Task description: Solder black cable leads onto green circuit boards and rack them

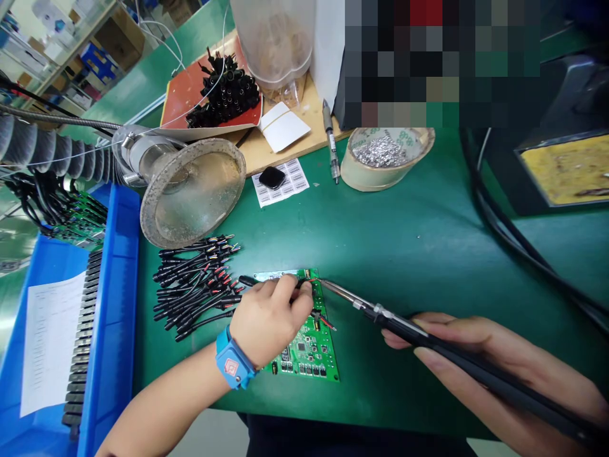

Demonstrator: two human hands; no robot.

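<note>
A green circuit board (304, 365) lies flat on the green bench. My left hand (271, 317), with a blue wrist strap (234, 362), is closed over its upper part and pinches a short black cable (248, 280). The cable's thin wire ends reach the board's top edge. A second cable end with red wires (327, 322) shows below my fingers. My right hand (457, 355) grips a black soldering iron (404, 330); its metal tip is at the wire ends, though exact contact is too small to tell. Left of the board lies a pile of black cables (195, 285).
A blue bin (121, 304) with boards stands at the left. A fume extractor hood (195, 190) hangs over the bench. Farther back are a pen (330, 143), a label sheet (297, 178) and a tub of solder scraps (375, 174). Black cords (504, 222) cross the right side.
</note>
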